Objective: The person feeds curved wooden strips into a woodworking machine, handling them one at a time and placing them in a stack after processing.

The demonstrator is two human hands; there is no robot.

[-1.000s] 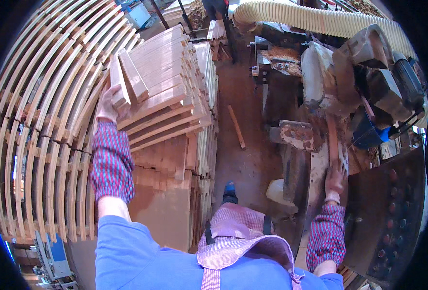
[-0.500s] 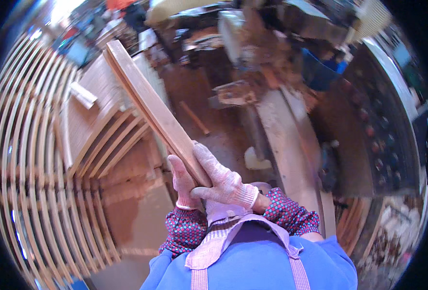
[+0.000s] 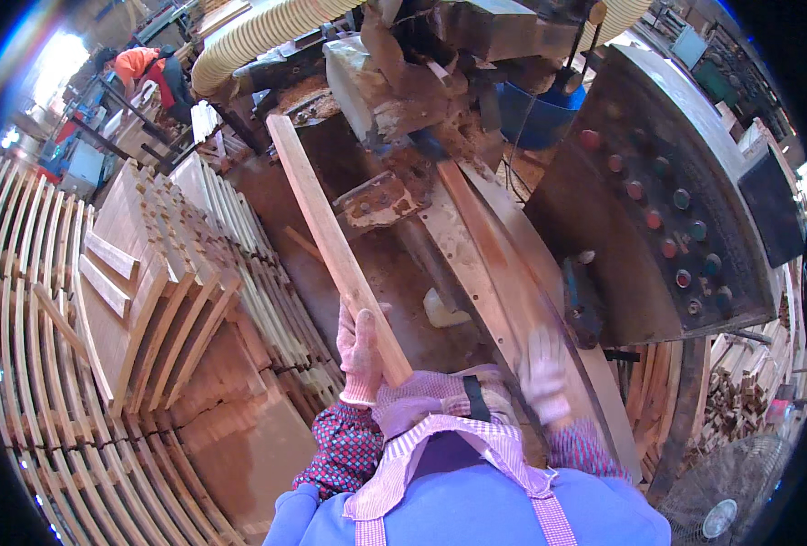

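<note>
A long wooden strip (image 3: 317, 218) slants away from my apron, with my left hand (image 3: 361, 357) closed around its near end. My left hand wears a pinkish knit glove. The gloved right hand (image 3: 544, 375), slightly blurred, reaches over the near part of a machine bed (image 3: 465, 247) with its fingers stretched out. Along that bed lies a reddish-brown wooden strip (image 3: 487, 229), its far end at the dusty machine head (image 3: 394, 123). Whether my right fingers touch the strip or the bed, I cannot tell.
Stacked boards (image 3: 135, 300) and curved rows of slats (image 3: 48, 328) fill the left. On the right stands a control panel (image 3: 667, 218) with several buttons; a blue bucket (image 3: 529, 116) sits behind. A fan (image 3: 726, 496) is at lower right. Far left, a person in orange (image 3: 139, 65) bends over.
My right hand has left the wood that both hands held and moved right, over the machine bed. My left hand keeps a strip, now more upright in view. The view has shifted.
</note>
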